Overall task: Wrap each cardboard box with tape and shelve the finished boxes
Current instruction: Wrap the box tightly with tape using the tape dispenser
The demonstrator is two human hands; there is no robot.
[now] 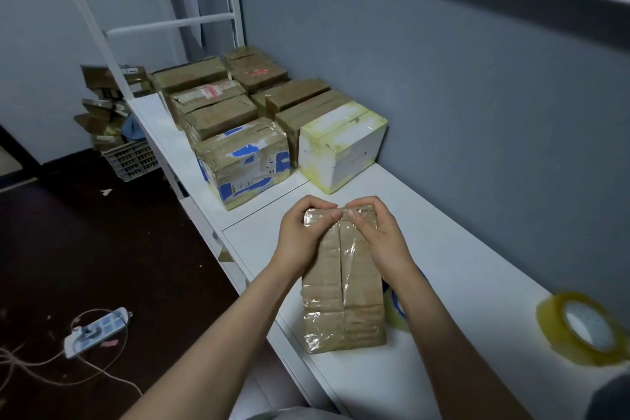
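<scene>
Grey-blue wall [443, 95] behind a white table [460, 266]; dark floor [119, 249], white metal frame [170, 24]

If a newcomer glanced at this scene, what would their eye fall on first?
Front and centre, the left hand and right hand grip the far end of a tape-wrapped cardboard box lying on the white desk. Beyond it, a cluster of taped boxes stands further along the desk, and a yellowish tape roll lies at the right edge of view.
</scene>
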